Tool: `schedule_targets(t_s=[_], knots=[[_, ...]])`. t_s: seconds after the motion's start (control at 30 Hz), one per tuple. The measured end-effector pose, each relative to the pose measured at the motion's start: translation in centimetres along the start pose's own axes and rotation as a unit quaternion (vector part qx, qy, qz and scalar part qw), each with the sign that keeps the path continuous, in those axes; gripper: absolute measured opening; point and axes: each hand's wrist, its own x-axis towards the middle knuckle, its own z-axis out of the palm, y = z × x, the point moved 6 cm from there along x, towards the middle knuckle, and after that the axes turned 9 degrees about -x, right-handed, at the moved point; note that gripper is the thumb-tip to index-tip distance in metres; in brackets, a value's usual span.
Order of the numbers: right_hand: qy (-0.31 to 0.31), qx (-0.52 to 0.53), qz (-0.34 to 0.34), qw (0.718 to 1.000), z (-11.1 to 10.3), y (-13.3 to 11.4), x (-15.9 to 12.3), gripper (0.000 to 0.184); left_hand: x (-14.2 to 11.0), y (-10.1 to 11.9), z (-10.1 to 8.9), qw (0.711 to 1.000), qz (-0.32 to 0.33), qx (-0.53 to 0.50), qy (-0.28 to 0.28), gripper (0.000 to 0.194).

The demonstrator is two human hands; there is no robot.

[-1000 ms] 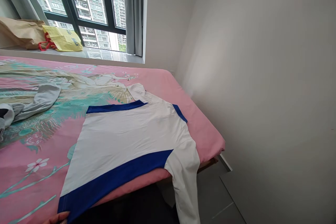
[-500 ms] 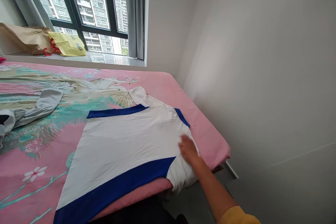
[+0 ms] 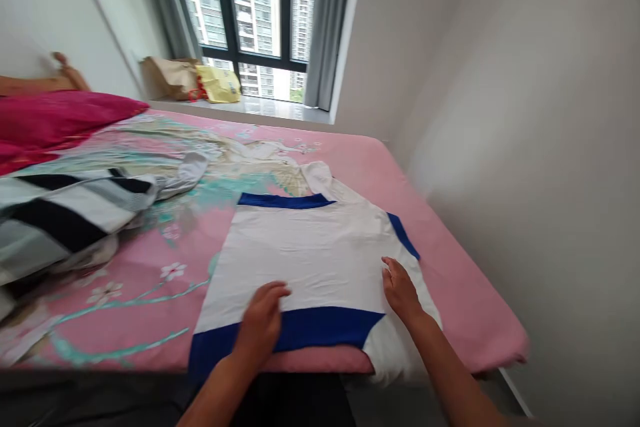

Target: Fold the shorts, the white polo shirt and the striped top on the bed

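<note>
The shirt (image 3: 310,247) is lying flat on the near right of the bed, its thin white cloth wrinkling softly and deep blue bands (image 3: 325,327) running along its near and far sides. Its near sleeve (image 3: 395,357) is drooping over the bed's edge. The left hand (image 3: 263,320) is hovering or resting above the near band, fingers bending forward; I'm not able to tell whether they're pinching cloth. The right hand (image 3: 403,290) is sitting over the shirt's right end, fingertips loosely parting, contact being unclear.

Beneath, a pink sheet (image 3: 475,320) is showing teal stems and pale flowers. To the left, a striped garment (image 3: 65,220) is slumping in black, white and grey folds, and a glossy red pillow (image 3: 65,117) is lying beyond it. Far off, crinkled paper bags (image 3: 173,78) are leaning by the window (image 3: 255,7), grey curtains (image 3: 330,20) hanging beside it
</note>
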Motion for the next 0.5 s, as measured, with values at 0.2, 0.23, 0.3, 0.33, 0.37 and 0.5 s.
schedule_targets(t_s=[0.2,0.23,0.3,0.33,0.37,0.5], knots=[[-0.107,-0.154,0.036,0.982,4.0,3.7,-0.3,0.068,3.9,-4.2,4.5,0.961,-0.029,0.214,-0.175,0.050],[-0.106,-0.176,0.067,0.976,3.8,5.7,-0.6,0.073,3.4,-5.8,2.9,0.954,-0.055,0.239,-0.174,0.055],[-0.112,-0.194,0.111,0.968,3.2,9.1,-1.2,0.078,1.7,-9.0,-1.4,0.947,-0.106,0.266,-0.146,0.062],[-0.108,-0.190,0.121,0.968,2.7,10.2,-1.5,0.079,0.7,-10.4,-3.7,0.943,-0.135,0.279,-0.122,0.065],[-0.105,-0.174,0.122,0.971,2.3,11.0,-1.9,0.080,-0.5,-11.6,-6.1,0.938,-0.164,0.292,-0.096,0.066],[-0.038,-0.010,0.154,0.987,0.9,12.5,-5.4,0.076,-6.2,-13.4,-12.3,0.942,-0.198,0.269,0.026,0.059]])
